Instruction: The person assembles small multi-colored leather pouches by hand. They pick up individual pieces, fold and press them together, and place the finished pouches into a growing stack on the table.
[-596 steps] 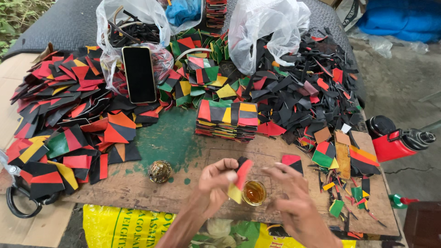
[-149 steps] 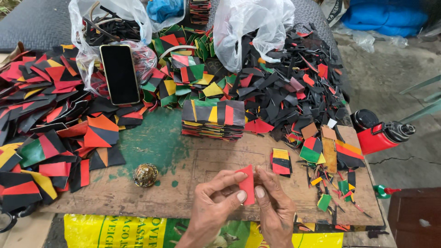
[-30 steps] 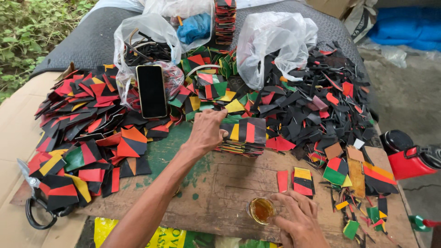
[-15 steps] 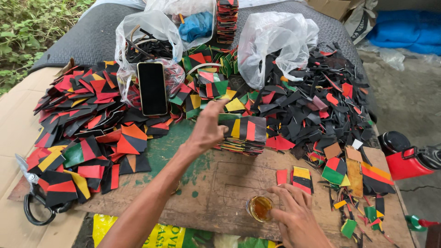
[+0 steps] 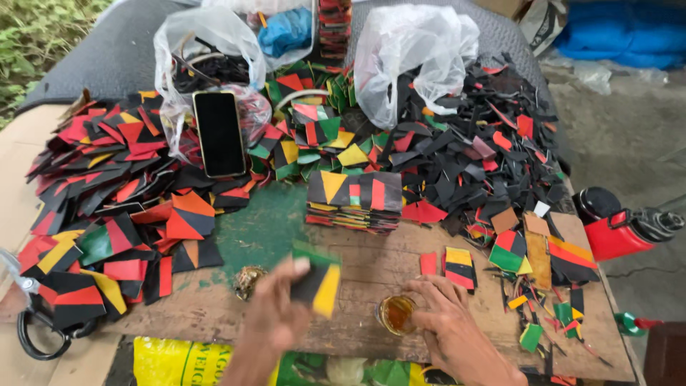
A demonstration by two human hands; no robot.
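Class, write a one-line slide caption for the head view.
Left hand lifts a black, green and yellow patch; right hand steadies a small amber jar.

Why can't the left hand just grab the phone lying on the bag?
Probably it can't right now: the left hand already holds a black, green and yellow patch, though the way to the phone looks open.

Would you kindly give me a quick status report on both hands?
Left hand holding green-black-yellow patch. Right hand on small amber jar. Patch stacks behind, apart.
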